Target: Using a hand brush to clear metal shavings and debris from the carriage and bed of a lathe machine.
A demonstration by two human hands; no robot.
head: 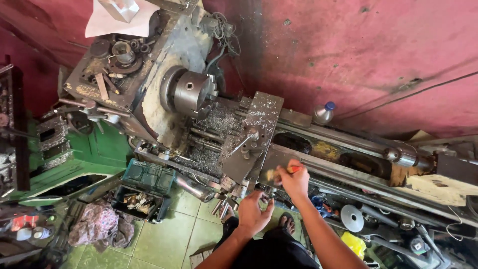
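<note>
The brush (pixel 277 174), a small tool with an orange handle and pale bristles, sits in the right hand (pixel 295 180), fingers closed around the handle, bristles pointing left against the near edge of the carriage (pixel 249 144). It looks light and stiff in the handle, soft at the tip, and is best gripped on the handle well back from the bristles; oil on it could make it slippery. The left hand (pixel 254 213) is lower and nearer, apart from the right, fingers curled at the carriage handles (pixel 226 199); whether it grips one I cannot tell.

Metal chips (pixel 211 127) lie thick on the lathe bed (pixel 343 164) to the left of the carriage, below the chuck (pixel 191 92). Far right of the carriage stands an oil can (pixel 323 113) with a blue cap, and further right the tailstock (pixel 403 154). On the green floor (pixel 164 239) at left are a toolbox (pixel 148 177) and a rag (pixel 99 226). A sandalled foot (pixel 286 222) shows below the hands.
</note>
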